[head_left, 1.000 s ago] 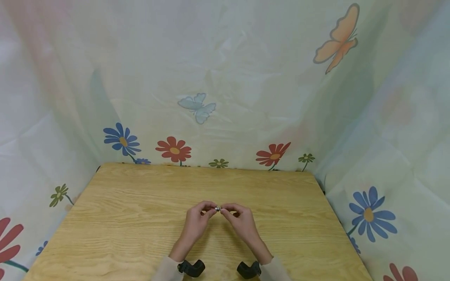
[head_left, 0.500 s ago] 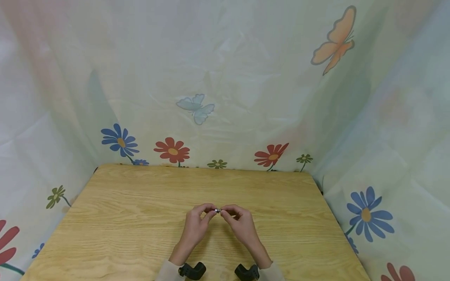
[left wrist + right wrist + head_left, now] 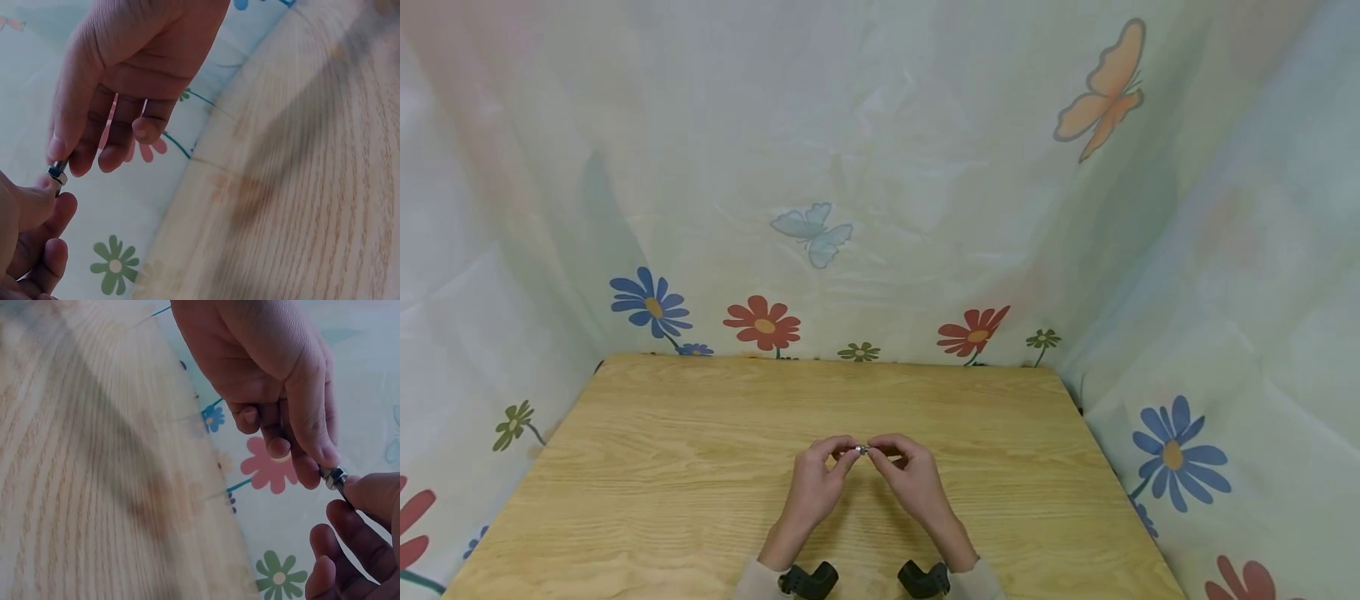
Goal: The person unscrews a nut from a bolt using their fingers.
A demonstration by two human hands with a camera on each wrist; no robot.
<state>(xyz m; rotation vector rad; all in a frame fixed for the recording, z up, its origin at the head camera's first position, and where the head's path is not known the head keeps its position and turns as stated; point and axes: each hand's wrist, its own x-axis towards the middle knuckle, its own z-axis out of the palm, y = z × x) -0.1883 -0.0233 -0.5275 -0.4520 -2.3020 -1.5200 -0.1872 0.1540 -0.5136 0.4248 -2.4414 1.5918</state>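
A small silver metal bolt with a hex nut (image 3: 862, 450) is held between my two hands above the wooden table. My left hand (image 3: 815, 482) pinches the nut end between thumb and fingertips. From the other side, my right hand (image 3: 919, 482) pinches the threaded end. The left wrist view shows the nut (image 3: 58, 175) beside the left thumb, with a short run of thread (image 3: 59, 165) leading to the right fingertips. In the right wrist view, the threaded shank (image 3: 342, 487) runs toward the right thumb. Fingertips hide both ends.
A light wooden table (image 3: 715, 417) lies beneath both hands. Behind it and along both sides hangs a pale curtain (image 3: 895, 167) printed with flowers and butterflies. Black devices (image 3: 809, 581) are strapped at both wrists.
Both hands stay pinched at the bolt, with only slight fingertip shifts. The head view has swung a little, so the curtain and table appear shifted slightly left.
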